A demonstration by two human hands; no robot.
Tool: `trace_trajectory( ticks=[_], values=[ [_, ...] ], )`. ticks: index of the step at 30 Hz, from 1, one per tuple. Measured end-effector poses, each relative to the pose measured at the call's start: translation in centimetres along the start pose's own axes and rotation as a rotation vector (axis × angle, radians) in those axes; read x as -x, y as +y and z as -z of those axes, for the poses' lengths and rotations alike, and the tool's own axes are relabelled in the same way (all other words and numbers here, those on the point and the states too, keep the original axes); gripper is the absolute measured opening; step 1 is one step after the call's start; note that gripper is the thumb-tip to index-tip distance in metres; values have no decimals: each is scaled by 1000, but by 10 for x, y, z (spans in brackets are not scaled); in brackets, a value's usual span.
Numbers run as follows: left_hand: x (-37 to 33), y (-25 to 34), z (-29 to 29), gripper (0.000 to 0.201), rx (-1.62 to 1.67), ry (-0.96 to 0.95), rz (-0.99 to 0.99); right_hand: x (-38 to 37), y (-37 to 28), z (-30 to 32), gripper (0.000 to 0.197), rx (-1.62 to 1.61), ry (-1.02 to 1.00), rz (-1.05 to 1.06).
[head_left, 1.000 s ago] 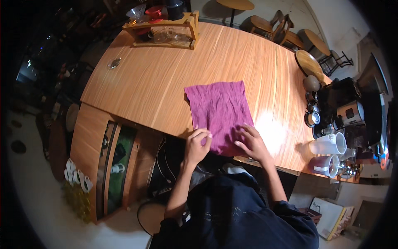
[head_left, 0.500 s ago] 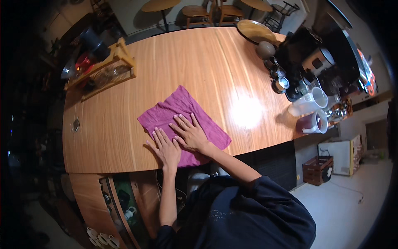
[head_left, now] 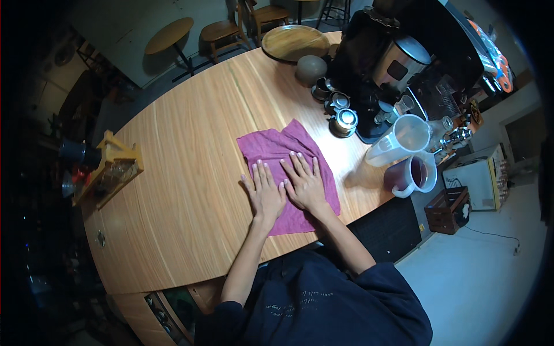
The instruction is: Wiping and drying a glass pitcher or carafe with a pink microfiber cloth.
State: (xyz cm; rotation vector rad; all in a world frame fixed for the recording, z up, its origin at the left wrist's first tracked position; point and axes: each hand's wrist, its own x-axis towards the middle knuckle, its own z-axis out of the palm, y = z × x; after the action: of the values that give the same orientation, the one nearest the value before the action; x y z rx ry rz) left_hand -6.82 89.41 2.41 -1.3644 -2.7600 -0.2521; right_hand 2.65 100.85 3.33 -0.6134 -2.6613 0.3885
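A purple cloth (head_left: 271, 148) lies spread on the wooden table (head_left: 190, 167), its far edge creased and its near end close to the table's front edge. Flat on its left part rests my left hand (head_left: 267, 196), fingers stretched out. My right hand (head_left: 306, 185) presses on the cloth just beside it, fingers spread and pointing away from me. The two thumbs come close together. Neither hand grips the fabric.
Right of the cloth stand a clear plastic pitcher (head_left: 398, 140) and a jug of dark liquid (head_left: 411, 177). Behind them are small metal-lidded containers (head_left: 344, 121), a black machine (head_left: 369, 57) and a round wooden tray (head_left: 295, 43). A wooden rack (head_left: 121, 170) stands at the left.
Both hands and the cloth have slid right across the table, toward the pitchers. The view has turned as well, so the table and its things appear shifted. The hands stay flat.
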Motion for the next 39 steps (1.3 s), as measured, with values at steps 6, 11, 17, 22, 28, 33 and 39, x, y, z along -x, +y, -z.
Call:
trace_trajectory(
  ticks=[6, 11, 17, 22, 28, 33, 39],
  values=[
    [-63, 31, -12, 70, -12, -15, -26, -50, 52, 3, 60, 52, -62, -38],
    [-137, 11, -23, 69, -18, -17, 32, -130, 69, -23, 61, 59, -64, 5],
    [-251, -51, -34, 68, -45, 41, 110, -257, 74, -74, 60, 71, -24, 72],
    [-330, -121, -40, 69, -124, 11, 172, -356, 60, -123, 59, 84, -12, 117],
    [-376, -162, -34, 65, -134, -38, 247, -413, 42, -149, 60, 138, -9, 125],
    [-257, -197, -28, 65, -115, 44, 339, -343, -36, -153, 61, 47, -120, 258],
    [-3, -172, 11, 66, -95, 14, 569, -151, -145, -121, 62, -132, -243, 539]
  ],
)
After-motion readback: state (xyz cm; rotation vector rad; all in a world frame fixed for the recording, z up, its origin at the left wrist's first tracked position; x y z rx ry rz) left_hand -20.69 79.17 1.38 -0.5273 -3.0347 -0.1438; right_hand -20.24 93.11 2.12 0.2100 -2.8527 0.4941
